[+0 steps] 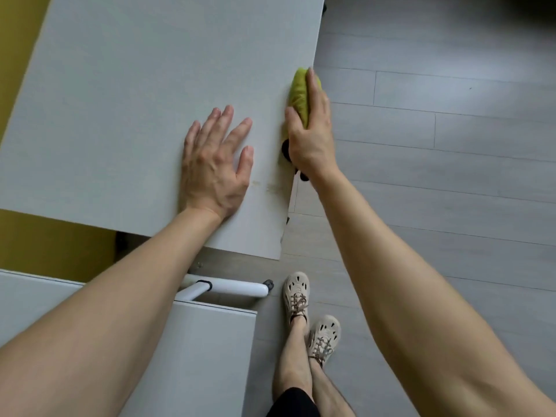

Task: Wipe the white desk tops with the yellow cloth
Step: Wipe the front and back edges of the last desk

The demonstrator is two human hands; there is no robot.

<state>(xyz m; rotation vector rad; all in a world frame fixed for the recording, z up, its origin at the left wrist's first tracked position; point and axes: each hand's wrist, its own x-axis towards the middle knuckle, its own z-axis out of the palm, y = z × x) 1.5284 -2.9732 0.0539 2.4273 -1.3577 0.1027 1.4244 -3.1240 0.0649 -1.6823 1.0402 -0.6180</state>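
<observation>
Here, left hand [215,164] flat on stained white desk [120,100]; right hand [311,130] grips yellow cloth [299,91] at edge.

One wide-angle camera on the person's head looks steeply down, near enough that both bare forearms run in from the bottom corners. The flat white counter [120,100] fills the upper left and the grey plank floor [436,176] the right. The crumpled yellow-green cloth [299,91] lies just above frame centre. The beige perforated shoes [296,288] show at the bottom.
</observation>
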